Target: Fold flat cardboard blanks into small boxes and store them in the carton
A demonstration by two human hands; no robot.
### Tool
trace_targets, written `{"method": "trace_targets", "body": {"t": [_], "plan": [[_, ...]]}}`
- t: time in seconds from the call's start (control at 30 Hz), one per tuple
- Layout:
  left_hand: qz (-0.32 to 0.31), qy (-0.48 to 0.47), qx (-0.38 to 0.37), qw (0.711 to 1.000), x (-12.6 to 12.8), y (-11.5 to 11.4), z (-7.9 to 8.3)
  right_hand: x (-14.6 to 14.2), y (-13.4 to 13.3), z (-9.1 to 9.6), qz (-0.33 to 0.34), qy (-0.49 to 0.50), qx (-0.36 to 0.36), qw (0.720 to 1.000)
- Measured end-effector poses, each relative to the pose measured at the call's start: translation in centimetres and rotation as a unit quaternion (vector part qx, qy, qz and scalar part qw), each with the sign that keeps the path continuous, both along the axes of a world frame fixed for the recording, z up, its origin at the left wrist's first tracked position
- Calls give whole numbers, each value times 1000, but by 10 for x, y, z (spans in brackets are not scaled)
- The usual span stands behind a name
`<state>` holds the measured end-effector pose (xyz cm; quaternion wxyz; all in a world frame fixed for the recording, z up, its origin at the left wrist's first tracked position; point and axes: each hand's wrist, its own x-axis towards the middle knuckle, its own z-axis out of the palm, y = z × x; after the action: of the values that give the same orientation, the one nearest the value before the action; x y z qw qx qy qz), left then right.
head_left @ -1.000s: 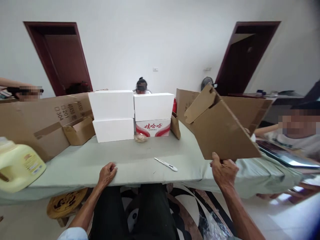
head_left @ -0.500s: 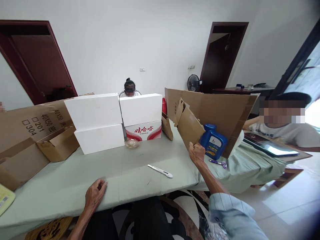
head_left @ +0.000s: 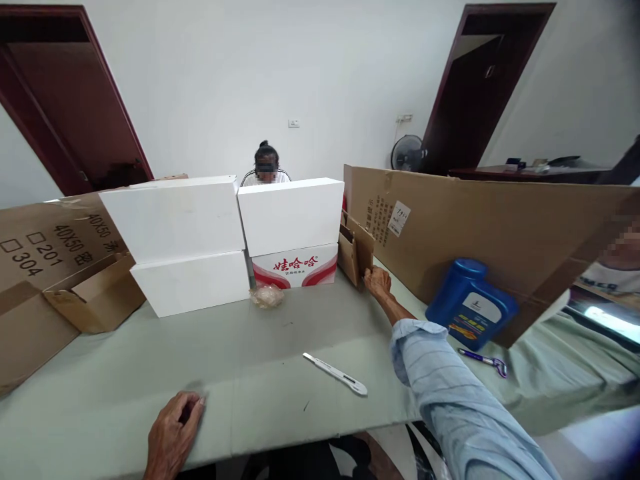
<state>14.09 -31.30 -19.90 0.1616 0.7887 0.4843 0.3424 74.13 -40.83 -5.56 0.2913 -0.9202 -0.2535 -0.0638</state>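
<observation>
My right hand (head_left: 379,283) reaches forward, fingers closed on the near lower edge of a brown folded cardboard piece (head_left: 364,248). That piece stands upright beside the red-and-white carton (head_left: 295,268). My left hand (head_left: 175,427) rests on the table near its front edge, fingers curled in, nothing visible in them. Between the hands lies a white utility knife (head_left: 336,374). A crumpled clear plastic lump (head_left: 267,296) sits before the carton. White boxes are stacked in two columns, the upper left box (head_left: 175,217) and the upper right box (head_left: 293,213) on top.
A large cardboard panel (head_left: 500,227) stands along the right side, with a blue oil jug (head_left: 470,303) before it. Beside the jug lies a purple-handled tool (head_left: 483,361). Opened cardboard (head_left: 100,293) occupies the left. One person (head_left: 267,167) sits behind the boxes, another at far right.
My right hand has carried the cardboard piece forward and left, from beside the blue jug to beside the carton. My left hand stays curled on the table. The view has shifted closer.
</observation>
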Motion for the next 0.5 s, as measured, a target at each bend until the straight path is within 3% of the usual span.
{"method": "trace_targets", "body": {"t": [0.17,0.27,0.37,0.43,0.5], "plan": [[-5,-10,15,1000,-2,1,-2,-11,-14,-5,17,14,-4,1000],[-13,-17,15,1000,-4,4,-3,-38,-29,-2,29,23,-5,999],[-24,-55,64,996,11,-8,8,-97,-35,-5,106,31,0,994],[-47,-96,151,983,36,-33,27,-153,-33,-14,200,39,8,979],[-115,-117,232,959,71,-71,53,-217,-28,-28,308,54,15,950]]}}
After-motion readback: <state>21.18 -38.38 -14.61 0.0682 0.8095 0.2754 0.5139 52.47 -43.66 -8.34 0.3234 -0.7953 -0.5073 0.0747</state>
